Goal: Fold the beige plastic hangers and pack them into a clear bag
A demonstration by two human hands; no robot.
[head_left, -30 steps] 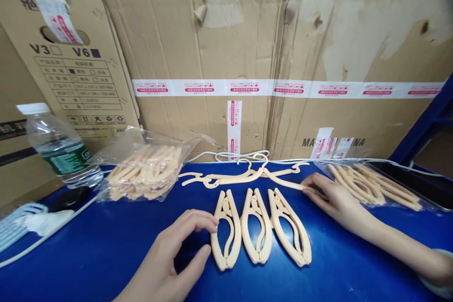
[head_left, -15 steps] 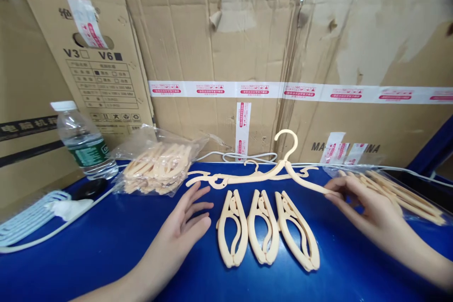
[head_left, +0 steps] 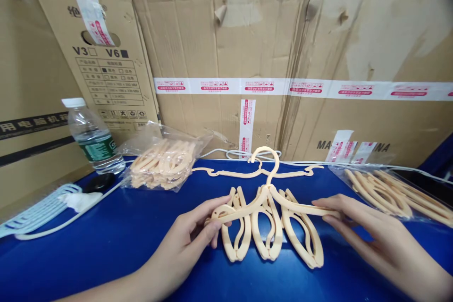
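A cream-coloured folding clothes hanger (head_left: 247,206) is spread between my two hands, its hook pointing up. My left hand (head_left: 198,229) pinches its left arm end between thumb and fingers. At the opposite end, my right hand (head_left: 357,226) grips the tip of the other arm. Beneath and behind it on the blue table lie three folded hangers in a row: the left one (head_left: 236,250), the middle one (head_left: 268,250) and the right one (head_left: 311,252). Farther back another unfolded hanger (head_left: 240,173) lies flat.
Clear bags of folded hangers lie at left (head_left: 161,165) and right (head_left: 382,193). A water bottle (head_left: 94,139), a black round object (head_left: 99,182) and a light blue slatted item (head_left: 38,210) are at left. A white cable (head_left: 60,231) runs along the table (head_left: 116,255); cardboard boxes (head_left: 212,122) stand behind.
My left hand has closed on the hanger's left arm, where it was open before. The held hanger has come nearer, away from the flat one behind it, and now overlaps the folded row.
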